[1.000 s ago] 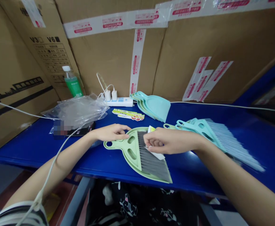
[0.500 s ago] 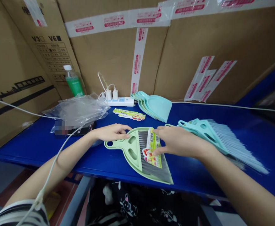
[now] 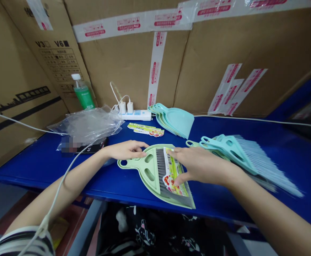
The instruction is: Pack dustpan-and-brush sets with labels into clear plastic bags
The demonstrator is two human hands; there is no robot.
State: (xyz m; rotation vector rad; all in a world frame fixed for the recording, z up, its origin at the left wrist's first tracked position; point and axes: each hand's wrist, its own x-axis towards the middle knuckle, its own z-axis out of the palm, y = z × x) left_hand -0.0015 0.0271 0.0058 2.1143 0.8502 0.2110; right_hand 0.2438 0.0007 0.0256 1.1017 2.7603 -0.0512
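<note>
A light green dustpan [image 3: 176, 205] lies flat near the front edge of the blue table, its handle to the left. Nested in it is a matching hand brush [image 3: 154, 177] with grey bristles. My left hand [image 3: 127, 149] grips the dustpan's far left edge, thumb and forefinger at the brush's green head. Across the bristles lies a printed label card [image 3: 174, 174], yellow-green and white with red cartoon figures. My right hand [image 3: 198, 165] has thumb and fingers on this card, closed about its right side; some fingers are hidden behind the hand.
Blue and green hand brushes [image 3: 232, 151] are piled at right. Stacked dustpans [image 3: 180, 121] stand behind, beside more label cards [image 3: 146, 129]. A power strip [image 3: 139, 115], clear plastic bags [image 3: 91, 122], a phone [image 3: 92, 147] and a green bottle [image 3: 84, 94] are at back left.
The label card has shifted slightly right and toward me and turned a little, with my right hand on it. My left hand and the dustpan stay put.
</note>
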